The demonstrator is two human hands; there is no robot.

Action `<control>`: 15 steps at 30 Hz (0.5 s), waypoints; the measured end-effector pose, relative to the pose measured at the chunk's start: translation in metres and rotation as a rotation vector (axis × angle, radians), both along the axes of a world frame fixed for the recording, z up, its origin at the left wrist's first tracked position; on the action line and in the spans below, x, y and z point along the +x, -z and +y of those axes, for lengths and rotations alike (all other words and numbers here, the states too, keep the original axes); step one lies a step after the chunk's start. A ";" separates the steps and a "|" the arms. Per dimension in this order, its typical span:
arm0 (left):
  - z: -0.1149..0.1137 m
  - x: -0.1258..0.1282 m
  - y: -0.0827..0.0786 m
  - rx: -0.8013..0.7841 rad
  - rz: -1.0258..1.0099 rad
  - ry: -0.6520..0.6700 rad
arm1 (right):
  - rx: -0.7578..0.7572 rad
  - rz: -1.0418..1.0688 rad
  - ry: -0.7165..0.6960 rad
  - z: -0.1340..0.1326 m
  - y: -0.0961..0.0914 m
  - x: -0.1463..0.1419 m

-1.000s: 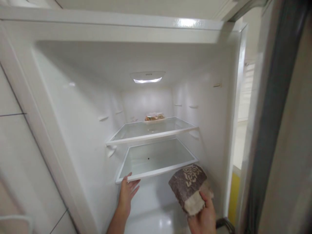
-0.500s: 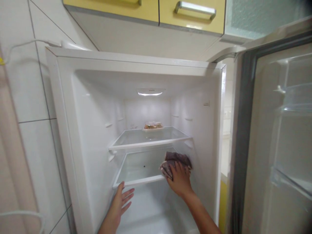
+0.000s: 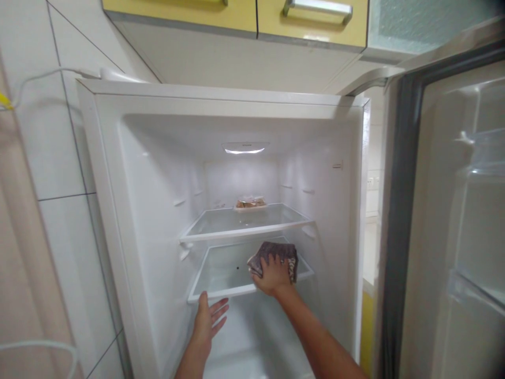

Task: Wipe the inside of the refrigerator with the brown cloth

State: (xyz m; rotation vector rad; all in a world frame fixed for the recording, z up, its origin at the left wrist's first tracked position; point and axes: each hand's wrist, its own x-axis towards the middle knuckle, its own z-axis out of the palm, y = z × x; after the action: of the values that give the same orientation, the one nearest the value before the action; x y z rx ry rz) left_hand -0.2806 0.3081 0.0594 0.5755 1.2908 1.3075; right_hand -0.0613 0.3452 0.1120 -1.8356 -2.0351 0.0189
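Note:
An open white fridge fills the view. My right hand (image 3: 270,273) is closed on a brown patterned cloth (image 3: 276,251) and presses it on the lower glass shelf (image 3: 221,266), right of centre. My left hand (image 3: 210,318) is open, fingers spread, just under the front edge of that shelf at its left. The upper glass shelf (image 3: 244,222) carries a wrapped food tray (image 3: 249,202) at the back.
The fridge door (image 3: 445,221) stands open at the right with door racks. Yellow cupboards (image 3: 252,16) hang above. A tiled wall (image 3: 51,158) and a white cable (image 3: 39,79) are at the left. The fridge lamp (image 3: 244,149) is lit.
My right hand carried the cloth up from below the shelf, onto the lower shelf, then slid it left. The view pulled back and tilted up. My left hand stayed below the shelf edge.

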 end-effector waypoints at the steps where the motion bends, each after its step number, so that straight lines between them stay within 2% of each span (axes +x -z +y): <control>1: 0.001 0.001 0.001 0.005 -0.006 -0.008 | 0.009 0.015 -0.037 -0.003 0.001 -0.011; 5: 0.004 0.002 0.005 0.024 0.000 -0.041 | -0.012 0.105 -0.300 -0.020 -0.004 -0.056; 9: 0.006 0.003 0.010 0.027 -0.001 -0.129 | -0.040 0.167 -0.590 -0.030 -0.016 -0.093; 11: 0.005 0.002 0.010 0.027 0.009 -0.146 | -0.056 0.139 -0.615 -0.028 -0.020 -0.103; 13: 0.002 -0.001 0.008 0.031 0.045 -0.141 | -0.060 0.075 -0.546 -0.021 -0.021 -0.103; 15: 0.001 -0.008 0.005 0.042 0.112 -0.134 | -0.062 0.032 -0.433 -0.009 -0.019 -0.090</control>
State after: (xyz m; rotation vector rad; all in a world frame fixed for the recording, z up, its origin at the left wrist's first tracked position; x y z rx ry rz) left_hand -0.2881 0.3087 0.0541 0.6072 1.4163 1.4330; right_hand -0.1514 0.3363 0.1311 -1.3828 -2.3898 0.2320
